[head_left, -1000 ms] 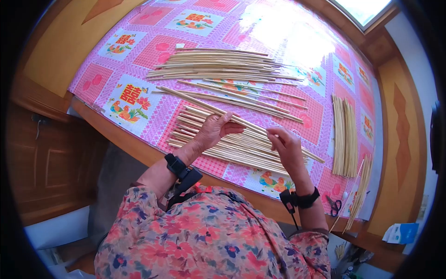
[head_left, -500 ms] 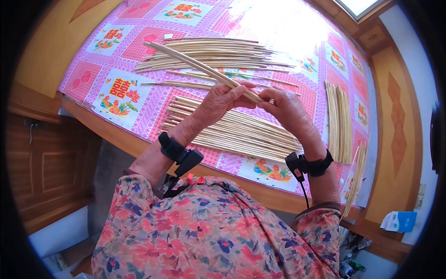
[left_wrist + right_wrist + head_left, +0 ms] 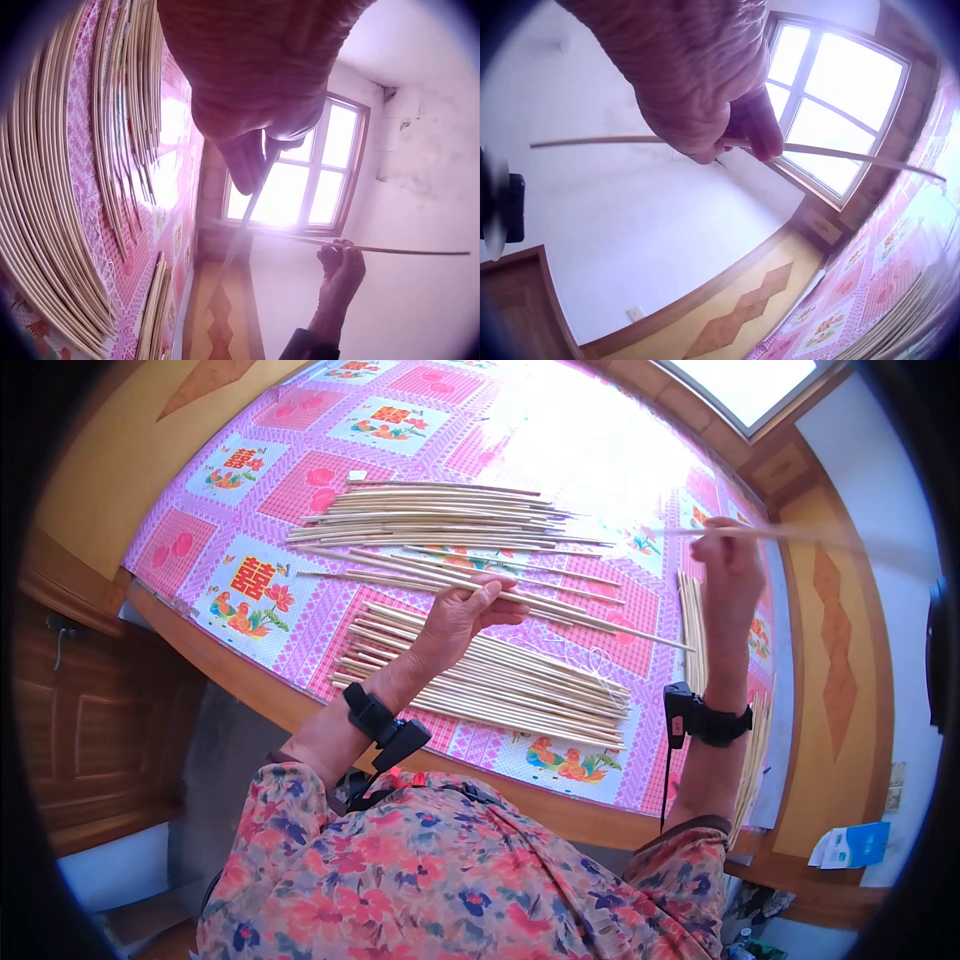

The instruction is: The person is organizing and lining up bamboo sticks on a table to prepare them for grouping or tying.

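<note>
My left hand pinches a long, thin, pale wooden stick between thumb and fingers, above the middle of the table. In the left wrist view that stick points away from the fingertips toward the window. Raised at the right is my right hand, its fingers curled round another stick, blurred in the head view. The right wrist view shows this stick running out on both sides of the hand. Below my left hand lies a row of sticks; beyond it is another pile.
A few loose sticks lie between the two piles. More sticks stand lengthwise at the table's right side, partly behind my right arm. A pink patterned cloth covers the table. White string lies on the near row.
Both hands were together at the sticks half a second ago. My right hand has since moved right and up with one stick. The left hand's stick has come down to a flatter slant.
</note>
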Action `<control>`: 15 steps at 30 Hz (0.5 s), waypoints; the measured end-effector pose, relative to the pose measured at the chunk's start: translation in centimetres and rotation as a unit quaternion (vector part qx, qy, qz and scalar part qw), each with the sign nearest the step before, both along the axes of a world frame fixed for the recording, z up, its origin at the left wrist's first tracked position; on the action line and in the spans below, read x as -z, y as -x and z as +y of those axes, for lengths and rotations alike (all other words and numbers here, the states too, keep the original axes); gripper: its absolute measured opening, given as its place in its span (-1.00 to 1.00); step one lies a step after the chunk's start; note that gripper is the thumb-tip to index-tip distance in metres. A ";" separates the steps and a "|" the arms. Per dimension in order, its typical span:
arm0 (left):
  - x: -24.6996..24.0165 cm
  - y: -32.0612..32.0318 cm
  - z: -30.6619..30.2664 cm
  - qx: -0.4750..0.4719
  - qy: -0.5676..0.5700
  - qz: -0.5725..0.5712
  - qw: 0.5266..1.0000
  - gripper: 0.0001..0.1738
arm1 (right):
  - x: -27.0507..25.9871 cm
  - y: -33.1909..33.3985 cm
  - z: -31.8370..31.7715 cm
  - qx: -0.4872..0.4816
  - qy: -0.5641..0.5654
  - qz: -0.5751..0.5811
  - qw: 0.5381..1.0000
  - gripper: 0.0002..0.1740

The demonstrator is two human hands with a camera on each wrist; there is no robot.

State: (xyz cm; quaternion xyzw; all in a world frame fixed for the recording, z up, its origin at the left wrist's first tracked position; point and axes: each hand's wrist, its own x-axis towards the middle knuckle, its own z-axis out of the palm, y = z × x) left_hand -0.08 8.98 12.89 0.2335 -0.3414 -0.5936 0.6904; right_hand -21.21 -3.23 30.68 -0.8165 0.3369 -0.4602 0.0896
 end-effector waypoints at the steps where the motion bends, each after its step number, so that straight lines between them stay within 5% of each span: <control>1: 0.2 0.3 0.1 -0.008 -0.011 0.004 1.000 -0.68 | -0.4 0.3 0.1 -0.053 -0.066 -0.142 0.986 -0.85; 4: 0.2 1.4 0.0 -0.002 -0.018 0.022 1.000 -0.66 | 2.1 0.3 0.8 -0.195 -0.268 -0.409 0.850 -0.78; 8: -0.2 2.2 -0.3 -0.004 -0.017 0.050 0.999 -0.62 | 10.6 -0.7 3.4 -0.216 -0.466 -0.435 0.739 -0.80; 11: 0.3 1.8 0.0 -0.031 -0.029 0.070 0.997 -0.58 | 13.2 -0.2 5.1 -0.167 -0.531 -0.461 0.691 -0.79; 15: 0.8 1.2 0.5 -0.051 -0.046 0.093 0.993 -0.60 | 14.0 0.0 6.1 -0.132 -0.593 -0.387 0.694 -0.74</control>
